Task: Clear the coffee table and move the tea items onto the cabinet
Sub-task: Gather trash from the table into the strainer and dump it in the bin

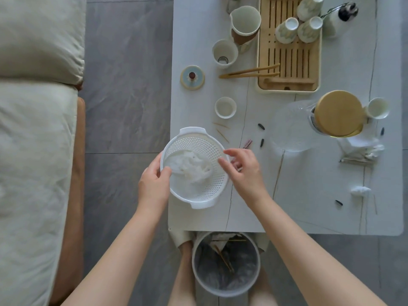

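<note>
A white perforated basket [205, 191] sits at the near left corner of the white coffee table [309, 206], with crumpled white tissue [194, 167] inside. My left hand [154, 184] grips the basket's left rim. My right hand [245, 171] hovers over its right rim, fingers spread and empty. Farther back stand a bamboo tea tray [289, 62] with three upturned cups [309, 29], bamboo tongs [249, 72], a white pitcher [245, 21], a cup with a strainer [225, 54], a round lid [192, 77] and a small cup [225, 107].
A jar with a bamboo lid [339, 113], a glass plate [291, 127], a small cup [378, 108], tissue wads [361, 192], toothpicks [221, 131] and dark seeds [261, 127] litter the table. A lined waste bin [225, 263] stands below the table edge. A sofa [37, 129] is left.
</note>
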`<act>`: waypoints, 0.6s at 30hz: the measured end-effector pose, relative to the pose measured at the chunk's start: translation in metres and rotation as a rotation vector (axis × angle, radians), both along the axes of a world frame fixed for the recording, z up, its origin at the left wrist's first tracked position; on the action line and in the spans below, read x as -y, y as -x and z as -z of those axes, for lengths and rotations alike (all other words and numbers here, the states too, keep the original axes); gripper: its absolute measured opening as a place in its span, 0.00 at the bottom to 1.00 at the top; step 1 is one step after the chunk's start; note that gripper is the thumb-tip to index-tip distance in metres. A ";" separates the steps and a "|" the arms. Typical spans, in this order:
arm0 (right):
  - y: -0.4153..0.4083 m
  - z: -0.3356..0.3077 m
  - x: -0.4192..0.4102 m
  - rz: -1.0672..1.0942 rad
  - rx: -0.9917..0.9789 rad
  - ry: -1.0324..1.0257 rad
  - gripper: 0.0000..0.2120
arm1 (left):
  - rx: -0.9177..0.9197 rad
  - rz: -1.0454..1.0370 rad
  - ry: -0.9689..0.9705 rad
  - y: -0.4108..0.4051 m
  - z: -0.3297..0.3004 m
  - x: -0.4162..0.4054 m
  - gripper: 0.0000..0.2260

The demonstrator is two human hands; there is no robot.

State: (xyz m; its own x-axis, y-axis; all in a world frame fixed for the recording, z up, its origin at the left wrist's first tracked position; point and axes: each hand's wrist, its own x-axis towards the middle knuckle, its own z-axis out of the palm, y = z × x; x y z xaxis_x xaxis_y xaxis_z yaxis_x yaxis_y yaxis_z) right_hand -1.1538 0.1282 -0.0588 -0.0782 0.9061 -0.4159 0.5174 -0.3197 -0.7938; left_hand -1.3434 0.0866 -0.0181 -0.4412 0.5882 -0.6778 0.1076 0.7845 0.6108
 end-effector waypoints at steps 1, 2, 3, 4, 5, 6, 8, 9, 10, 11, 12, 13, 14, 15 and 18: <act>-0.006 0.009 -0.003 0.066 0.056 0.028 0.10 | 0.000 0.001 -0.003 0.002 0.001 0.001 0.21; -0.013 0.020 -0.006 0.128 0.109 0.078 0.09 | -0.002 0.006 -0.006 0.003 0.001 0.001 0.21; -0.019 0.031 -0.010 0.181 0.148 0.143 0.10 | -0.003 0.008 -0.008 0.005 0.002 0.001 0.20; -0.022 0.041 -0.015 0.216 0.180 0.210 0.11 | -0.002 0.008 -0.011 0.006 0.003 0.002 0.20; -0.024 0.049 -0.020 0.237 0.219 0.265 0.13 | 0.002 0.007 -0.017 0.008 0.004 0.001 0.20; -0.024 0.058 -0.025 0.245 0.273 0.306 0.16 | 0.004 0.007 -0.023 0.010 0.005 0.001 0.20; -0.019 0.072 -0.033 0.228 0.417 0.343 0.18 | 0.000 0.008 -0.029 0.015 0.007 0.000 0.20; -0.015 0.077 -0.036 0.215 0.485 0.351 0.19 | 0.000 0.008 -0.034 0.016 0.008 -0.001 0.20; -0.011 0.081 -0.039 0.202 0.533 0.352 0.19 | 0.002 0.007 -0.040 0.017 0.009 -0.001 0.20; -0.007 0.083 -0.041 0.188 0.558 0.347 0.17 | 0.003 0.009 -0.044 0.018 0.009 -0.001 0.21; -0.004 0.085 -0.042 0.181 0.565 0.345 0.15 | 0.004 0.014 -0.047 0.018 0.010 -0.002 0.21; -0.003 0.084 -0.041 0.185 0.556 0.346 0.13 | 0.004 0.019 -0.048 0.017 0.010 -0.002 0.21; -0.003 0.082 -0.040 0.203 0.530 0.344 0.12 | 0.007 0.020 -0.048 0.017 0.011 -0.002 0.21; -0.003 0.078 -0.038 0.237 0.480 0.329 0.11 | 0.010 0.015 -0.049 0.016 0.011 -0.002 0.21; -0.003 0.047 -0.029 0.368 0.214 0.196 0.06 | 0.019 0.001 -0.047 0.013 0.008 -0.001 0.21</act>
